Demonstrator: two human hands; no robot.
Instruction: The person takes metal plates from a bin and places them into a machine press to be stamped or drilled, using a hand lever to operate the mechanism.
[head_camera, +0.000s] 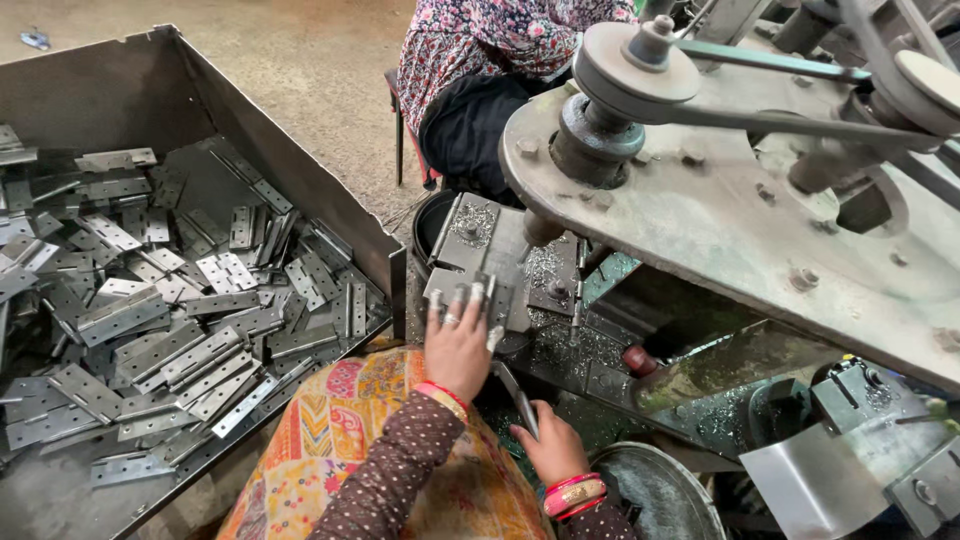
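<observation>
The left hand (457, 345) lay flat, fingers spread, pressing a metal hinge plate (487, 292) down on the fixture plate (480, 240) of the drilling machine (720, 200); its grip was an open press, not a closed hold. Just below and to the right of that grip, the right hand (552, 447) was curled shut around a slim metal lever (515, 392). Done well, this called for the plate seated square against the fixture, fingertips kept back from the spindle (541, 229) just beyond them, and a steady pull on the lever. Far to the left of the grip, the steel bin (300, 170) held a heap of loose hinges (180, 310). The plate was mostly hidden under the fingers, the spindle's tip could not be made out among the metal shavings (560, 340), and a seated person (480, 60) beyond the machine was cut off at the frame's top.
</observation>
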